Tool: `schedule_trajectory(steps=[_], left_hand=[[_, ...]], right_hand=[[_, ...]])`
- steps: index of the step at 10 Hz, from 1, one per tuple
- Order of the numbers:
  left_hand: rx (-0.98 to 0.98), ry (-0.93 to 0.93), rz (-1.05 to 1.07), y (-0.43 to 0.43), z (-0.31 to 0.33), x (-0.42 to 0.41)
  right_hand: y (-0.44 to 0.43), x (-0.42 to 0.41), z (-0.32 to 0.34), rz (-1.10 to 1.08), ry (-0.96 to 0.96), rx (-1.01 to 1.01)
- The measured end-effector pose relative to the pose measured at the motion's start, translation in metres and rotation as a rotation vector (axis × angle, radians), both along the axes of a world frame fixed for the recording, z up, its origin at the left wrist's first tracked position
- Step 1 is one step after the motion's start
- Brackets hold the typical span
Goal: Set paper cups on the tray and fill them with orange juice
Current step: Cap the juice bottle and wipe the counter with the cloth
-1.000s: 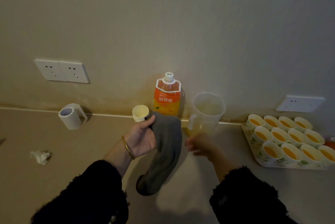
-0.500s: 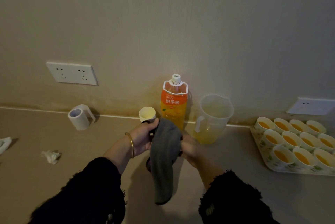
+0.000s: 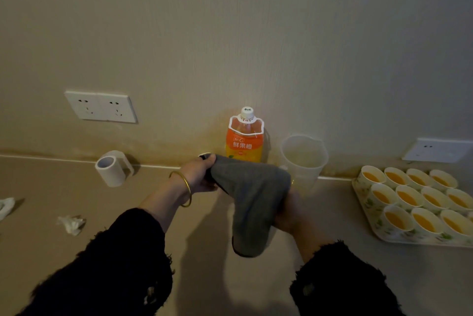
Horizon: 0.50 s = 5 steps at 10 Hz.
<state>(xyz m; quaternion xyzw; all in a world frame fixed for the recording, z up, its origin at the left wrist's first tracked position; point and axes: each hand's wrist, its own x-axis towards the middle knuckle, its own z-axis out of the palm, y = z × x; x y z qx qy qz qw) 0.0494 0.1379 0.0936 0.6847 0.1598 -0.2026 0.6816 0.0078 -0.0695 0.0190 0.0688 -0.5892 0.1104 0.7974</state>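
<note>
Your left hand point(image 3: 198, 174) pinches one end of a grey cloth point(image 3: 252, 194), thumb on top and fingers curled beneath. A thin gold bangle point(image 3: 183, 190) circles that wrist. The cloth is soft and matte. It stretches across to your right hand point(image 3: 289, 215), bunches there, and its loose end hangs down with a rounded tip. The right hand is blurred and partly covered. It grips the cloth, but you cannot see its fingers clearly. Both sleeves are black and fuzzy.

The tray point(image 3: 364, 200) sits on the beige counter point(image 3: 51, 251) at your far right. It is flat and rectangular with a leafy print. Rows of paper cups point(image 3: 399, 217) stand on it, packed touching, each holding orange juice.

The orange juice bottle point(image 3: 244, 141) stands upright against the wall behind the cloth. It is plastic, with an orange label and a white cap. Just right of it stands a clear plastic pitcher point(image 3: 303, 159) with a spout. Any liquid inside is hard to make out.

A white rim point(image 3: 204, 154) peeks out behind your left thumb, too hidden to identify. A white mug point(image 3: 112, 168) lies on its side near the wall on the left. A crumpled tissue point(image 3: 71, 223) lies on the counter. A double socket point(image 3: 101, 107) is on the left of the wall and another socket point(image 3: 439, 150) is on the right.
</note>
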Motion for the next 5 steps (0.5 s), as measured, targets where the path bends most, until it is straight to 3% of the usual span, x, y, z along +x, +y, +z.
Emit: schedule_trajectory(steps=[1,2,3,5], left_hand=[[-0.021,-0.009,0.009,-0.001,0.003,0.003],[-0.03,0.018,-0.012,0.001,0.002,0.002],[-0.024,0.104,-0.066,0.005,0.006,0.0],[0.729,-0.016,-0.519,0.014,0.011,0.005]], right_hand=[[0.003,-0.011,0.023,-0.485,0.828,-0.929],[0.002,-0.019,0.04,-0.512,1.113,-1.091],[-0.008,-0.023,0.042,-0.521,1.195,-1.137],[-0.022,-0.006,0.036,-1.128,1.058,-1.653]])
